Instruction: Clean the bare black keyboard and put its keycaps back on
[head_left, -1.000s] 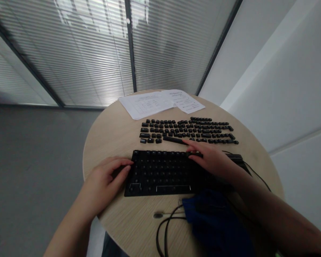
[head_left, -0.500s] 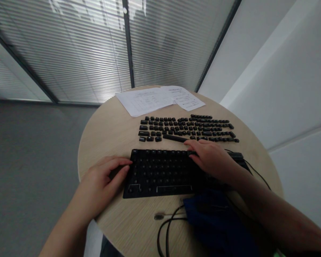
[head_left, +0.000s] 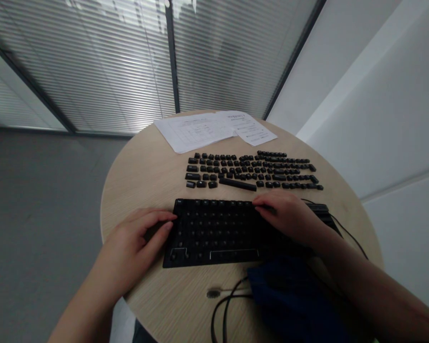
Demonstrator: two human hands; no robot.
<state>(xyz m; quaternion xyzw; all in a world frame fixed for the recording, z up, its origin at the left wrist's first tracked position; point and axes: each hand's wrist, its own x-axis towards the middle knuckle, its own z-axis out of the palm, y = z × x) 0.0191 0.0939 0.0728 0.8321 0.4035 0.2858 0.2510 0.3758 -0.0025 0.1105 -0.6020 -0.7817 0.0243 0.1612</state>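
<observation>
Two hands [head_left: 130, 247] [head_left: 288, 214] touch one keyboard [head_left: 218, 231] between one spacebar [head_left: 238, 184] and one brush [head_left: 213, 294].

left hand [head_left: 137, 240] curved, right hand [head_left: 286, 212] palm-down

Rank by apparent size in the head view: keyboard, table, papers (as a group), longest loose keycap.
1. Table
2. Keyboard, partly covered
3. Papers, lying farther off; their true size against the keyboard is unsure
4. Longest loose keycap
</observation>
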